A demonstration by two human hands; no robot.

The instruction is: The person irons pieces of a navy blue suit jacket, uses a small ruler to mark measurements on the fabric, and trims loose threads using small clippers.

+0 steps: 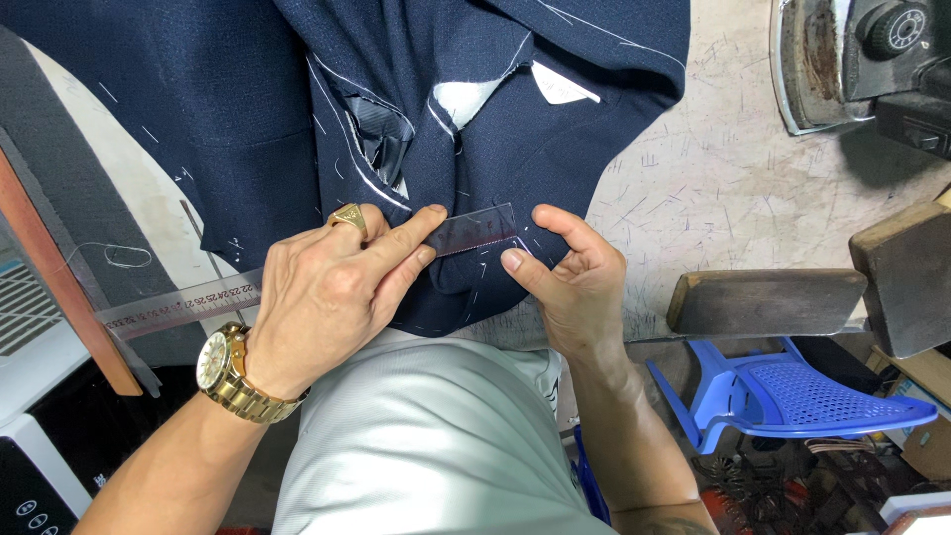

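Observation:
A navy blue garment (248,89) with white chalk lines and basting stitches lies spread on the worktable. Across its lower edge lies a clear plastic ruler (297,280). My left hand (332,292), with a gold ring and a gold watch, presses the ruler flat onto the fabric. Just right of the ruler's end, my right hand (570,272) pinches the garment's edge between thumb and fingers. White lining (466,97) shows where the cloth is folded open.
The worn, scratched tabletop (723,168) lies bare at the right. A heavy iron (862,59) sits at the top right, with dark wooden blocks (768,300) near the table's edge. Below stands a blue plastic chair (792,396). A wooden strip (59,287) is at the left.

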